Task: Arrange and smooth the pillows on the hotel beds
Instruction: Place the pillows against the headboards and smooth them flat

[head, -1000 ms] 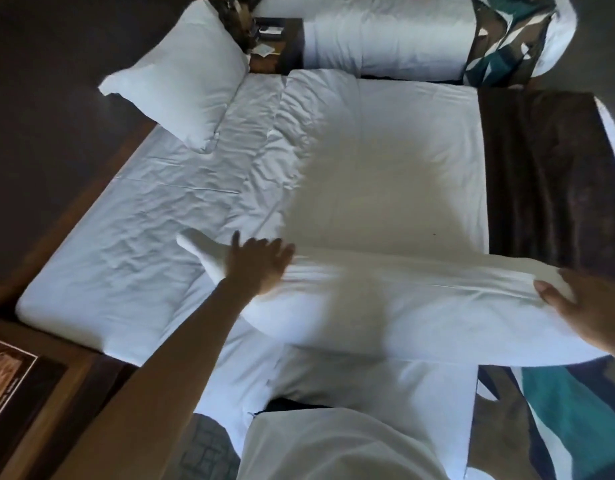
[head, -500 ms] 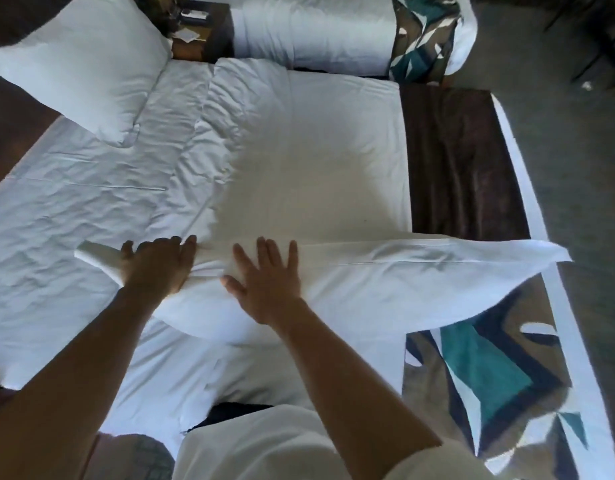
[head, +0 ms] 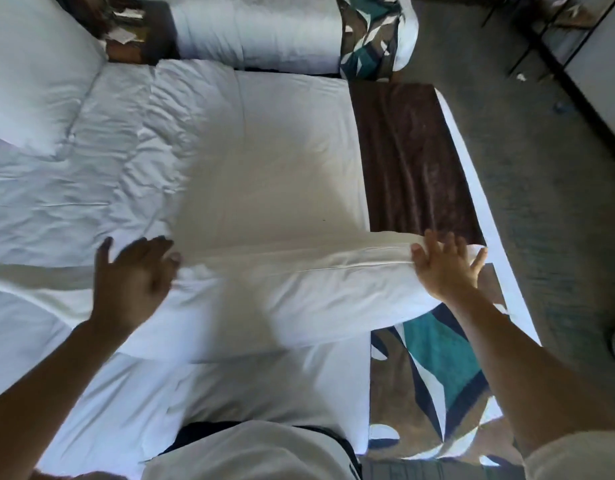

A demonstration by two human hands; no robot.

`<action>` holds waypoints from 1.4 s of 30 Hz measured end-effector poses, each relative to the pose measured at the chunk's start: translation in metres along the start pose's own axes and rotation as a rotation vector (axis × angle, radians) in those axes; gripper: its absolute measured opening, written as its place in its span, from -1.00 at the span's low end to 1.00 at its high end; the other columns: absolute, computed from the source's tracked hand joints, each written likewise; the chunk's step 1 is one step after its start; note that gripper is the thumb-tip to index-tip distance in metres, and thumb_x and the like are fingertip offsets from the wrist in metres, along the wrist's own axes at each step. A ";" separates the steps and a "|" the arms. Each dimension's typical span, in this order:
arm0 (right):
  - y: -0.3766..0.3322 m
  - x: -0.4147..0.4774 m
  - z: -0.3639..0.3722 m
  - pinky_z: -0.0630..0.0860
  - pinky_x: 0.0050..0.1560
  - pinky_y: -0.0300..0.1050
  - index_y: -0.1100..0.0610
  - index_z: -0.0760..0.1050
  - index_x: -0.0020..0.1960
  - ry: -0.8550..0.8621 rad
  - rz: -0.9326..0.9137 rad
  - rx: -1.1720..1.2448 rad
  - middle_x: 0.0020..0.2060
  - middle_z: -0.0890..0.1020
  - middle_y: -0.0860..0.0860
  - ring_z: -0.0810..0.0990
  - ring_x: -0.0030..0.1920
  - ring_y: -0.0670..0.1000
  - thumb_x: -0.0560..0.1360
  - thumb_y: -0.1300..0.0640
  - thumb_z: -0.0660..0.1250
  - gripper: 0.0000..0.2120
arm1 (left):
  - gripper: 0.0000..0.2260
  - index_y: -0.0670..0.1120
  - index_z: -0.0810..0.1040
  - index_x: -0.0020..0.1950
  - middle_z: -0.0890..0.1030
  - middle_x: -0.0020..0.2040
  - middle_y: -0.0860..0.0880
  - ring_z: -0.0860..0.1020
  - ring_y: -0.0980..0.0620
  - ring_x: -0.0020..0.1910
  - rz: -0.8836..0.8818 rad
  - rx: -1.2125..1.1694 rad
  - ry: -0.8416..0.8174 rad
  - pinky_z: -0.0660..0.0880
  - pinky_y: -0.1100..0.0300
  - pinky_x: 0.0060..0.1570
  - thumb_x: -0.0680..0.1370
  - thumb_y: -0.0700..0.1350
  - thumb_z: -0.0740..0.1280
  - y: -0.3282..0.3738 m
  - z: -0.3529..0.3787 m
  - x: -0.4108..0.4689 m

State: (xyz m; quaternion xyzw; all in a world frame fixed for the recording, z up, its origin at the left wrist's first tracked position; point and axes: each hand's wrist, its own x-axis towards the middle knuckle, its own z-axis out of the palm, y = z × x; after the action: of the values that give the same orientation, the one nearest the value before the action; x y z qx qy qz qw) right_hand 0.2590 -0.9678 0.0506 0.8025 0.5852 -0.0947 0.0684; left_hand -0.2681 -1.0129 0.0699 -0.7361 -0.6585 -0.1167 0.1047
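Two beds in shot: the near bed [head: 282, 161] fills the picture, white sheet creased on its left half, a dark brown runner [head: 413, 161] across its right part and a teal patterned throw [head: 434, 372] near right. Far off, a second bed [head: 257, 32] sits beyond a cluttered nightstand [head: 136, 36]. One long white pillow [head: 292, 289] lies across the near bed. Another pillow [head: 29, 74] rests far left. Left hand [head: 133, 282] presses flat on the long pillow's left end, fingers spread. Right hand [head: 444, 268], spread wide, touches its right end. No readable writing anywhere.
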 end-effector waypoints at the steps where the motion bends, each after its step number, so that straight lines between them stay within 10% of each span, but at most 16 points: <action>1: -0.005 0.000 0.001 -0.26 0.49 0.49 -0.12 0.04 0.62 0.019 -0.013 0.028 0.63 0.10 0.14 -0.01 0.63 0.20 0.60 -0.33 -0.30 -0.34 | -0.61 -0.07 0.62 0.24 0.67 0.18 -0.16 0.63 -0.16 0.17 0.084 -0.032 -0.015 0.23 -0.23 0.39 0.66 0.12 0.14 0.012 0.002 -0.005; 4: -0.015 0.001 0.003 -0.29 0.49 0.46 -0.08 0.14 0.61 0.086 -0.073 0.044 0.62 0.15 0.12 0.04 0.62 0.15 0.65 -0.26 -0.24 -0.40 | -0.50 -0.06 0.59 0.36 0.57 0.35 -0.24 0.55 -0.31 0.29 0.204 0.069 -0.228 0.28 -0.33 0.31 0.60 0.19 0.12 0.012 0.009 -0.019; 10: -0.022 0.001 0.004 -0.14 0.54 0.41 0.12 0.42 0.48 0.360 -0.373 0.052 0.43 0.50 0.13 0.42 0.47 0.14 0.69 -0.16 -0.13 -0.41 | -0.23 -0.06 0.46 0.48 0.50 0.41 -0.23 0.45 -0.30 0.37 -0.155 0.092 -0.380 0.22 -0.32 0.34 0.50 0.41 -0.02 -0.042 0.009 -0.023; 19: -0.032 0.009 0.031 0.20 0.46 0.22 -0.02 0.36 0.50 0.111 -0.339 0.131 0.30 0.61 0.10 0.51 0.33 0.20 0.48 -0.48 -0.01 -0.21 | -0.26 0.26 -0.05 0.63 0.34 0.57 0.06 0.33 -0.09 0.53 -0.369 -0.099 -0.528 -0.03 -0.38 0.46 0.49 0.51 -0.16 -0.033 0.028 -0.015; 24: -0.045 -0.012 0.047 0.41 0.27 0.19 0.10 0.56 0.34 0.265 -0.317 0.086 -0.22 0.70 0.21 0.65 -0.08 0.27 0.55 -0.36 -0.08 -0.26 | -0.11 0.18 0.20 0.61 0.53 0.44 0.02 0.53 -0.04 0.35 -0.203 -0.075 -0.464 0.34 -0.18 0.29 0.36 0.58 0.01 -0.048 0.015 -0.037; 31: -0.043 -0.063 0.040 0.54 0.01 0.22 0.28 0.67 0.10 0.397 -0.384 0.136 -0.48 0.58 0.28 0.61 -0.38 0.31 0.58 -0.18 0.02 -0.36 | -0.48 -0.03 0.60 0.37 0.71 -0.12 -0.19 0.67 -0.23 -0.15 -0.239 0.063 -0.232 0.46 -0.35 0.13 0.59 0.17 0.07 -0.012 -0.001 -0.082; 42: -0.016 -0.134 -0.035 0.41 0.25 0.24 0.22 0.57 0.34 0.678 -0.609 0.171 -0.17 0.71 0.27 0.66 -0.13 0.32 0.67 -0.13 0.04 -0.45 | -0.50 0.04 0.43 0.51 0.52 0.43 -0.14 0.46 -0.32 0.38 -0.401 0.156 -0.081 0.10 -0.43 0.44 0.67 0.18 0.00 0.000 -0.099 -0.193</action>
State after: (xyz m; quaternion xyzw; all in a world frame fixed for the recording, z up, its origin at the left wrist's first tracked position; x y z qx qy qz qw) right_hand 0.2065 -1.0792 0.1161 0.5824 0.7736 0.1095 -0.2242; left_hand -0.2922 -1.2251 0.1040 -0.5842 -0.8023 -0.0543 0.1097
